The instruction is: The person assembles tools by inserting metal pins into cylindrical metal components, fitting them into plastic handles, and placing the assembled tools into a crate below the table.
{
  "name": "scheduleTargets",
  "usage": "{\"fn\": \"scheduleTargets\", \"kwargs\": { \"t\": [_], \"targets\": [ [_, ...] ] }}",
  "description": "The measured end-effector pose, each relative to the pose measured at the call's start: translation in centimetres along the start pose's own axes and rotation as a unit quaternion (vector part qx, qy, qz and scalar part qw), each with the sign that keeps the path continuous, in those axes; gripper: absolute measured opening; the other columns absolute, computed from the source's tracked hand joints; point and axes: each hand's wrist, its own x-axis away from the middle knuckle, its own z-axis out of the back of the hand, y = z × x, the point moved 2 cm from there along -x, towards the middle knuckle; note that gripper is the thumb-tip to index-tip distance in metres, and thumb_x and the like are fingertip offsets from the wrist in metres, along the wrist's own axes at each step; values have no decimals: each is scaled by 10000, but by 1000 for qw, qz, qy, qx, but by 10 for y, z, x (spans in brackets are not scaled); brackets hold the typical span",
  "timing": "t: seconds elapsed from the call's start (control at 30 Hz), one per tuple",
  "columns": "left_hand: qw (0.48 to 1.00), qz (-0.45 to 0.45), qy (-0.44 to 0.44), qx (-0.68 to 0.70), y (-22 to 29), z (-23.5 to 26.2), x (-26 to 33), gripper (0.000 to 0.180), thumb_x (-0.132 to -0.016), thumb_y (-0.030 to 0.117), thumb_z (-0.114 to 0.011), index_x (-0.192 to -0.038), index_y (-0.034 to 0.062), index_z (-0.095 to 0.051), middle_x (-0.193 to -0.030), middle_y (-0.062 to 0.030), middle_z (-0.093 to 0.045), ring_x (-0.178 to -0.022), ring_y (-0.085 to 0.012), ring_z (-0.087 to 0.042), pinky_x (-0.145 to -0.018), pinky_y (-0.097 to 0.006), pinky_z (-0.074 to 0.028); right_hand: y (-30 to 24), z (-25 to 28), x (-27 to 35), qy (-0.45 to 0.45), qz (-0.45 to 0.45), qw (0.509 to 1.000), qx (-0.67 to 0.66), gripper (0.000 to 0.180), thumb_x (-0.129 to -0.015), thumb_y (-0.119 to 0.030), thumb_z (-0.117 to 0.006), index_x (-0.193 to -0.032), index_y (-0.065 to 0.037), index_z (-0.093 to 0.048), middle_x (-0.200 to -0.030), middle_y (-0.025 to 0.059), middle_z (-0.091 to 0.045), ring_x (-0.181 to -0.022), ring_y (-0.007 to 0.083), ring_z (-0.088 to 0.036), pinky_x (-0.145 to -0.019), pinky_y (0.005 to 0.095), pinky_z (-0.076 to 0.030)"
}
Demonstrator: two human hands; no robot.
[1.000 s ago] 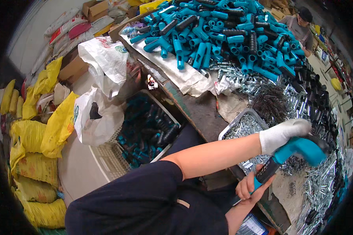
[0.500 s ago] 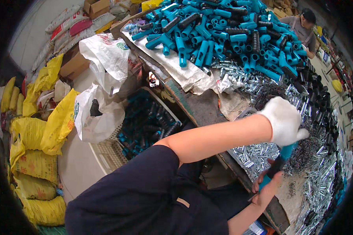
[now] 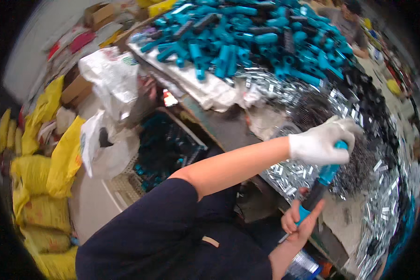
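Note:
My left hand (image 3: 318,145), in a white glove, is closed over the top of a blue and black tubular handle piece (image 3: 323,181). The piece stands nearly upright above a tray of small shiny metal parts (image 3: 284,173). My bare right hand (image 3: 297,219) grips its lower black end from below, and a thin metal pin sticks out under the fingers. A big heap of similar blue and black pieces (image 3: 247,37) lies on the table further back.
Shiny metal parts (image 3: 382,205) and dark wire springs (image 3: 359,163) cover the table to the right. A crate of blue pieces (image 3: 165,149) stands on the floor beside white bags (image 3: 109,84) and yellow sacks (image 3: 37,182). Another person (image 3: 347,18) sits at the far end.
The handle piece has swung from a slant to nearly upright. My gloved left hand rose and now caps its top, while my right hand has stayed at the lower end.

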Motion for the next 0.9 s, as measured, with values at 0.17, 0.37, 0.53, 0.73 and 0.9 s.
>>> {"fn": "scheduleTargets", "kwargs": {
  "t": [0.17,0.37,0.53,0.73,0.9],
  "targets": [
    [886,92,-72,449,12,14,-9,733,-906,566,-407,-1322,-34,-466,-1281,-245,-566,-1322,-286,-428,-1113,-371,-323,-6,13,11,-42,-76,956,279,826,-914,-651,-456,-1297,81,-452,-618,43,-480,-397,98,-373,-354,239,-294],
    [909,284,-146,269,3,35,0,496,-1019,291,-363,-1267,-94,-553,-1254,-206,-614,-1187,-276,-579,-1053,-350,-409,-24,-6,23,130,56,958,250,625,-1006,-531,-354,-1288,7,-500,-617,12,-481,-395,82,-385,-365,217,-306],
    [887,246,-204,334,8,17,-3,457,-992,227,-382,-1230,-112,-575,-1257,-223,-605,-1193,-277,-574,-1051,-352,-413,-4,-18,16,102,-151,876,446,298,-990,-322,-509,-1124,-58,-546,-671,15,-533,-473,66,-461,-392,201,-342],
    [885,347,-118,286,8,2,-6,457,-1006,300,-434,-1224,-62,-606,-1190,-132,-656,-1083,-167,-601,-988,-293,-425,-15,-12,33,54,-126,914,382,475,-984,-398,-465,-1248,-8,-529,-639,28,-522,-430,67,-433,-370,229,-329],
    [887,308,-169,301,5,-2,-4,446,-1004,245,-394,-1205,-94,-602,-1211,-175,-643,-1116,-217,-605,-1038,-300,-399,-32,5,37,203,18,905,373,288,-1001,-327,-475,-1011,-52,-559,-648,12,-519,-459,58,-445,-387,218,-332]
  ]
}}
